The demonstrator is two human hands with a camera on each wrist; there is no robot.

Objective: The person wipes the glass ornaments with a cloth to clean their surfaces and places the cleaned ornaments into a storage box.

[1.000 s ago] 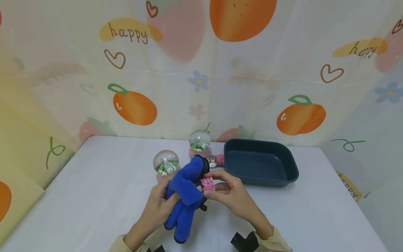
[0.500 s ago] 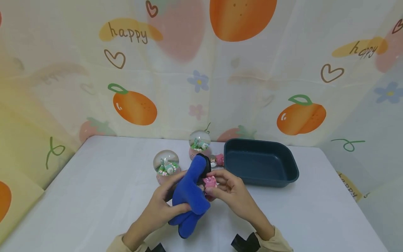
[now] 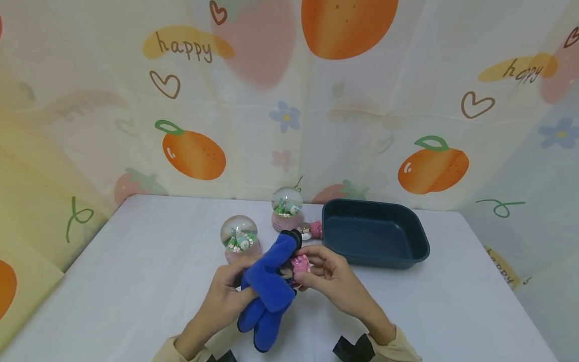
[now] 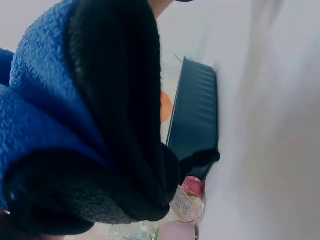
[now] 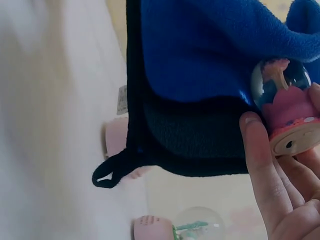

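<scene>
My left hand (image 3: 226, 294) grips a blue plush cloth (image 3: 270, 284) with black trim, folded and hanging below the fingers. My right hand (image 3: 333, 271) holds a small snow globe (image 5: 292, 110) by its pink base, tilted toward the cloth. In the right wrist view its clear dome lies against the blue pile, with a pink tree inside and the pale underside of the base turned outward. One fingertip touches the cloth's black edge, and a black hanging loop (image 5: 106, 175) sticks out from a corner. The left wrist view is largely filled by the cloth (image 4: 47, 120), which hides the small globe there.
Two larger snow globes with pink bases stand behind the hands, a nearer globe (image 3: 239, 239) and a farther globe (image 3: 287, 208). Another small pink globe (image 3: 310, 230) lies on its side against the dark teal bin (image 3: 375, 259). A white cloth (image 3: 452, 291) covers the table.
The blue cloth shifted up and right around the small globe, then back down and left. The right hand keeps hold of the globe, its base turned slightly. Things on the table have not moved.
</scene>
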